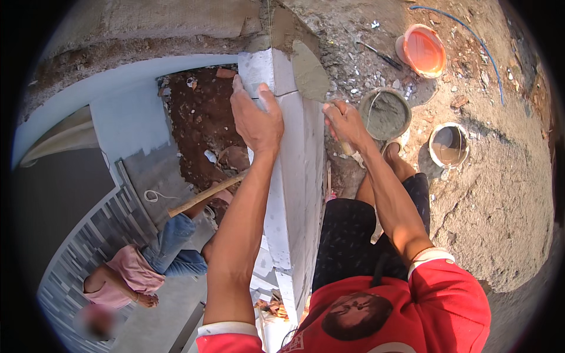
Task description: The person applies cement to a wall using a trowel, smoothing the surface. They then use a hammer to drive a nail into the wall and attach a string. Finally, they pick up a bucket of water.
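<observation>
My left hand [256, 122] lies on the white block [256, 69] at the far end of a narrow block wall [301, 153]. Its fingers are stretched out and the thumb stands apart. In my right hand [348, 125] is a trowel, the fingers wrapped round its handle, which sticks out below the fist. The trowel's grey, mortar-smeared blade [310, 73] is against or very near the right face of the wall's end, beside a joint line. Grey mortar [287, 29] coats the surface just beyond the block. Whether the blade touches the block, I cannot tell.
To the right stand a bucket of grey mortar [388, 113], a red-orange bucket [422, 52] and a bucket with murky liquid [449, 145]. A blue hose [479, 41] lies farther off. Left of the wall are bare soil [203, 126], a wooden handle [206, 194] and another person [132, 267].
</observation>
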